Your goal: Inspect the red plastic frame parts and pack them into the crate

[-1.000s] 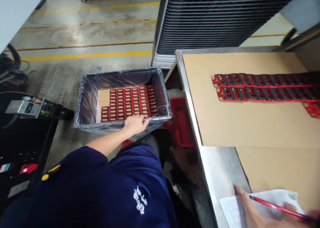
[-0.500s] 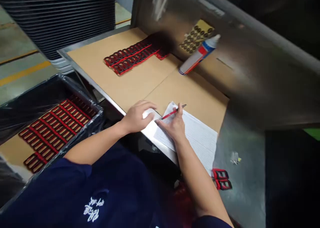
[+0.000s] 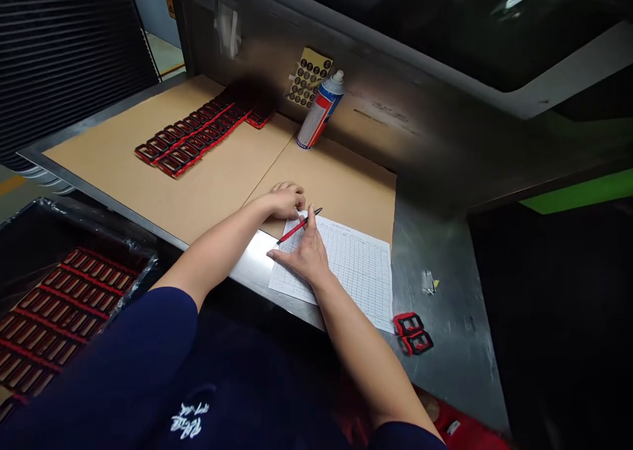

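My right hand [image 3: 304, 255] rests on a printed grid form [image 3: 352, 269] and holds a red pen [image 3: 297, 228] between its fingers. My left hand [image 3: 285, 201] lies loosely curled on the brown cardboard sheet [image 3: 326, 186], just above the form's top edge, touching nothing else. Two rows of red-and-black rectangular frames [image 3: 190, 137] lie on the cardboard to the far left of both hands. Their far ends are blurred. A pair of the same frames [image 3: 413, 333] sits on the bare steel, right of the form.
A spray can [image 3: 320, 112] stands against the steel back wall beside a sticker sheet [image 3: 309, 76]. At lower left, a plastic-lined crate [image 3: 64, 318] holds rows of frames. A stack of black trays [image 3: 69, 55] stands beyond the steel table [image 3: 445, 272].
My view has swung from the crate to the table. My left hand has left the crate rim and now lies on the cardboard. The form has come fully into view under my right hand.
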### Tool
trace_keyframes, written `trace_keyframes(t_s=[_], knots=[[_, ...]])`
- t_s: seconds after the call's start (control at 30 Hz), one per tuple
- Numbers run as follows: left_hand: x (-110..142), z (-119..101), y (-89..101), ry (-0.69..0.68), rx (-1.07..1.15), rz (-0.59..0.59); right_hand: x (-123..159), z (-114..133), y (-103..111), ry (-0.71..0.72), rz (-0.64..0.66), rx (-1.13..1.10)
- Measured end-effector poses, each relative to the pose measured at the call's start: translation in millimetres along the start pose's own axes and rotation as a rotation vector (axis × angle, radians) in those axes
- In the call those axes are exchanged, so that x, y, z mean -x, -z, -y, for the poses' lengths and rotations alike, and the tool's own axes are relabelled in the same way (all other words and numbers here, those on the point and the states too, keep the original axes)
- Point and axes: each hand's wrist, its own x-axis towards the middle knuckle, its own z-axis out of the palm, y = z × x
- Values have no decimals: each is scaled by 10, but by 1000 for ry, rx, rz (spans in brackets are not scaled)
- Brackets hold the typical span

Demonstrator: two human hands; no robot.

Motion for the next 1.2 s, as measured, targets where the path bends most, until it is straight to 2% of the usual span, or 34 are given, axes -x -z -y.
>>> trace_keyframes(t_s=[0.17, 0.47, 1.2], knots=[[2, 75, -50, -42, 7, 16, -4, 1, 73, -2, 59, -54], [19, 20, -22, -40, -9, 68, 34, 53, 229, -125, 173, -202], [44, -2, -61, -35, -34, 43, 63, 65, 212, -149, 163, -187]])
